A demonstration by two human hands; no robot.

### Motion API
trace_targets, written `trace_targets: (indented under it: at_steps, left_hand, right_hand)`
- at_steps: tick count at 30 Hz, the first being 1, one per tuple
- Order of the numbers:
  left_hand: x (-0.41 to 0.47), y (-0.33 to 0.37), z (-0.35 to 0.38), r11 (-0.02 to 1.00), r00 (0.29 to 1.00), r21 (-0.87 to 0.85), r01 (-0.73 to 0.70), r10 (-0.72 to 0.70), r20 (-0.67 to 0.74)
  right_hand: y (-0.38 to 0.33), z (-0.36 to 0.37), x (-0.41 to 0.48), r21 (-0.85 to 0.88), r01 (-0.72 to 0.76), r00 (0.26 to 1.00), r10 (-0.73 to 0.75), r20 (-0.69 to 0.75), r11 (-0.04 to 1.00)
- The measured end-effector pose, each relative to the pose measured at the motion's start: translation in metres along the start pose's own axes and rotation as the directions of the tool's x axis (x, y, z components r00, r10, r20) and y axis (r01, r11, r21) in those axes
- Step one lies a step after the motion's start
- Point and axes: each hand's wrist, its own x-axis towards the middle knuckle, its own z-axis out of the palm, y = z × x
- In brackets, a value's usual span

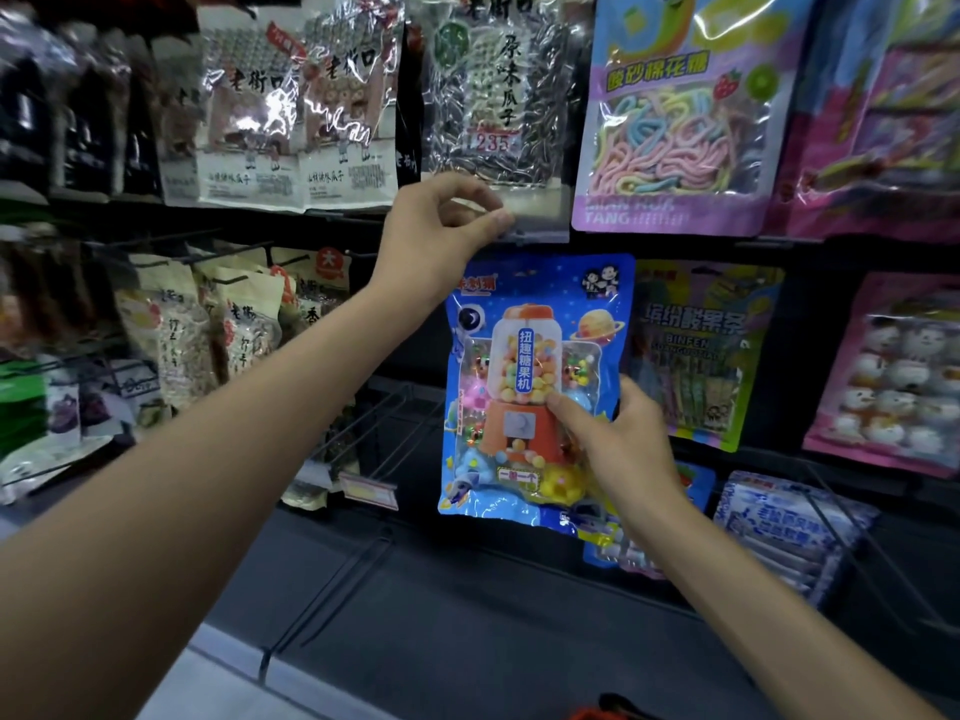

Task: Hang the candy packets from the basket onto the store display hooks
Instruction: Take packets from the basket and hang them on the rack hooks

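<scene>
One blue candy packet (519, 366) is held upright against the display, just right of frame centre, directly below a seed bag (493, 96). Its lower right part, at 4 o'clock, is gripped by the right hand (618, 439): the thumb is pressed on the front and the fingers are curled behind. At the packet's 12 o'clock the left hand (447, 226) is raised, with thumb and forefinger pinched narrow, apparently on the seed bag's bottom edge; the hook itself is hidden. Step judged: the packet's top is being brought to its hook, and it is not yet shown as hung. The next move likely calls for the seed bag to be kept lifted clear, the hanging hole lined up with the hook tip, and the packet pushed back before release. A red-and-black edge (597, 711) at 6 o'clock may be the basket; too little is shown.
</scene>
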Motion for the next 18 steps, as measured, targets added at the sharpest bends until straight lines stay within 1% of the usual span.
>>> trace_targets:
  at_steps: [3, 10, 14, 18]
  left_hand:
    - [0.0, -0.002, 0.001, 1.0, 1.0, -0.011, 0.007, -0.007, -0.01]
    - [0.001, -0.009, 0.003, 1.0, 1.0, -0.025, 0.006, -0.006, -0.024]
    - [0.001, -0.012, 0.004, 0.999, 0.999, -0.046, 0.009, -0.01, -0.039]
    - [-0.001, -0.013, 0.005, 0.998, 0.999, -0.062, -0.007, 0.004, -0.049]
  right_hand:
    - [0.004, 0.003, 0.004, -0.01, -0.016, 1.0, 0.016, -0.002, 1.0]
    - [0.01, 0.007, 0.009, -0.017, 0.006, 1.0, -0.006, 0.003, 1.0]
    - [0.017, 0.008, 0.008, -0.058, 0.003, 1.0, -0.004, -0.007, 0.998]
    - [0.027, 0.008, 0.008, -0.045, -0.025, 1.0, 0.024, -0.018, 0.999]
